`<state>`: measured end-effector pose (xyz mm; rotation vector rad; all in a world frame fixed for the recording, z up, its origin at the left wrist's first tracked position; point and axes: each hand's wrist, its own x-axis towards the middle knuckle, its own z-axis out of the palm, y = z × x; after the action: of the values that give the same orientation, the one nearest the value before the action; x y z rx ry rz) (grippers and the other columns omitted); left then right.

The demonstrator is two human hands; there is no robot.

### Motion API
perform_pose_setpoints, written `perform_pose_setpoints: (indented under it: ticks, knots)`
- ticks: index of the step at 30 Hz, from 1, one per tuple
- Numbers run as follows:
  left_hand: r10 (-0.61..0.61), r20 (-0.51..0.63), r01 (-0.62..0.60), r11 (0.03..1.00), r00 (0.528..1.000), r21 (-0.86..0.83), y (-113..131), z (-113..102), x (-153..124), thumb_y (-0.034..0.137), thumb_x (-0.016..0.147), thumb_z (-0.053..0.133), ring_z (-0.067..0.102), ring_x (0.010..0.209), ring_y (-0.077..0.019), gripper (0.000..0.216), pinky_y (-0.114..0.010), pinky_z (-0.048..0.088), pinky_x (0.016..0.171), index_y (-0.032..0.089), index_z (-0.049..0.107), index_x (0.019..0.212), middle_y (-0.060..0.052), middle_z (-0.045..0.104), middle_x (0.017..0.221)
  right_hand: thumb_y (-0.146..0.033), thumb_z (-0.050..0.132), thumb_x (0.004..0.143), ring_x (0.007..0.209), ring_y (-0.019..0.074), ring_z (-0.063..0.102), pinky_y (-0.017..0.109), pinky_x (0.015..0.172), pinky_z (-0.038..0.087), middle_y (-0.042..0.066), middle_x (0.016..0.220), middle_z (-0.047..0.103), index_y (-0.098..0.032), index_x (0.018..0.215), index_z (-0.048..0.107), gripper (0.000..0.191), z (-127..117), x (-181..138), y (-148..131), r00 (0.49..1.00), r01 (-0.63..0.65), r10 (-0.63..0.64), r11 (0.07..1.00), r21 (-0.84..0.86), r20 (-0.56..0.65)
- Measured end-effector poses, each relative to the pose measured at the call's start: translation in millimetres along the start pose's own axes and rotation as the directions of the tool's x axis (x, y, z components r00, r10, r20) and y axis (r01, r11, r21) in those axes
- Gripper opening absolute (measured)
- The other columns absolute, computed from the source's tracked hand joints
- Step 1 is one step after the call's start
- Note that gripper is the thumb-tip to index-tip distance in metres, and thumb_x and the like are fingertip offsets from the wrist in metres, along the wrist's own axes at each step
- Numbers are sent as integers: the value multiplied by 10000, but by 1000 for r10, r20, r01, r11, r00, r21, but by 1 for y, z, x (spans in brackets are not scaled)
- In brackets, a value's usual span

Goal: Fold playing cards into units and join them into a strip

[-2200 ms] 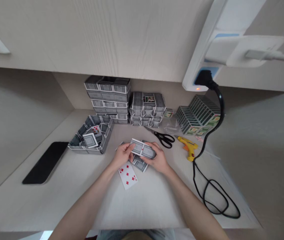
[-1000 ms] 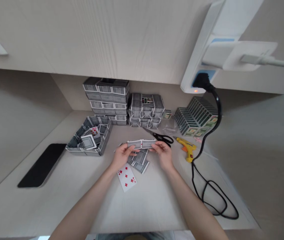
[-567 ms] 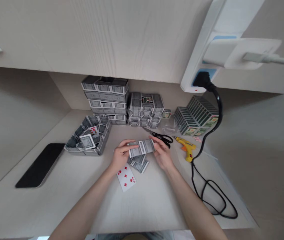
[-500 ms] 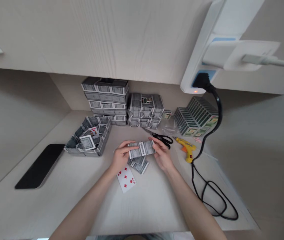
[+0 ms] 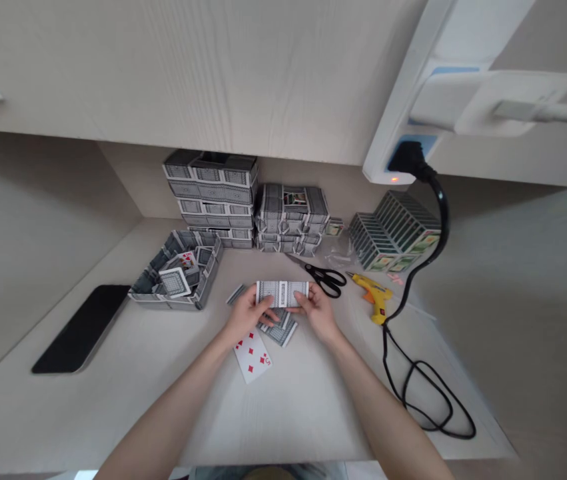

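Note:
Between my hands is a folded playing-card piece point(image 5: 282, 294), grey-patterned with a white-edged band across its middle. My left hand point(image 5: 249, 312) pinches its left end, thumb on the near face. At the right end, my right hand point(image 5: 316, 311) grips it the same way. Beneath them lie several loose grey-backed cards point(image 5: 280, 331), partly hidden by my fingers. A five of diamonds point(image 5: 253, 358) rests face up on the table, closer to me.
An open box made of cards point(image 5: 203, 298) holds loose cards at left, beside a black phone point(image 5: 81, 329). Card-built blocks point(image 5: 216, 193) stand behind. Black scissors point(image 5: 327, 279), a yellow glue gun point(image 5: 374, 297), green-striped stacks point(image 5: 393, 230) and a black cable point(image 5: 443, 380) are at right.
The card piece has turned from slightly tilted to level. Both thumbs now press on its near face. A card left of my left hand shows more than before.

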<state>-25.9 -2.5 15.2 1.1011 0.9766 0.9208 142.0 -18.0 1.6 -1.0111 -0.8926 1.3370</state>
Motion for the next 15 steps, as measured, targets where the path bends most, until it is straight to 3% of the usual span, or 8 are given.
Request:
perform_pose_setpoints:
  ticks: [5, 15]
  knots:
    - [17, -39, -14, 997, 999, 80, 2, 0, -2, 394, 680, 627, 537, 357, -96, 332, -180, 402, 343, 143, 496, 854, 18, 622, 565, -407, 653, 687, 360, 119, 549, 215, 342, 432, -57, 520, 577, -194, 834, 462, 321, 1, -3, -2, 994, -39, 50, 994, -105, 102]
    - [33, 23, -36, 990, 999, 133, 5, -1, -6, 383, 713, 585, 470, 314, -70, 261, -173, 307, 337, 147, 477, 692, 35, 572, 464, -414, 625, 720, 271, 74, 417, 181, 268, 293, -105, 420, 479, -217, 800, 425, 292, 0, -5, -5, 982, -3, 25, 993, -118, 187]
